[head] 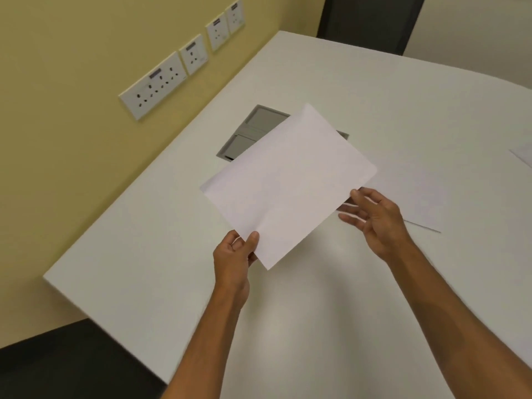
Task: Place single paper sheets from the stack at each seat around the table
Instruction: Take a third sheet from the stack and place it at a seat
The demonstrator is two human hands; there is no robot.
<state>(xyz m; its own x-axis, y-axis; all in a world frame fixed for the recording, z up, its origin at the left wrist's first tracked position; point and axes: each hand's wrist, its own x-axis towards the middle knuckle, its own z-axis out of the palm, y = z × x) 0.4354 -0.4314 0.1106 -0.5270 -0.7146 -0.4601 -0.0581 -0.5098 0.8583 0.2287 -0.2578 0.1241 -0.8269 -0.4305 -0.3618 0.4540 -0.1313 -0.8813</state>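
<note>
A single white paper sheet (pixel 288 185) hangs tilted above the white table (pixel 359 87). My left hand (pixel 234 254) pinches its near corner between thumb and fingers. My right hand (pixel 374 220) is at the sheet's right edge with its fingers spread. Its thumb tip is just at the paper's edge and the fingers are off it. Under and beyond my right hand lies the paper stack (pixel 417 197), flat on the table and faint against the white top. Another sheet (pixel 524 156) lies at the far right edge of the view.
A grey cable hatch (pixel 250 133) is set into the tabletop, partly hidden behind the held sheet. Wall sockets (pixel 155 84) line the yellow wall on the left. A dark chair back (pixel 371 21) stands at the table's far side. The dark floor (pixel 57 367) shows at the lower left.
</note>
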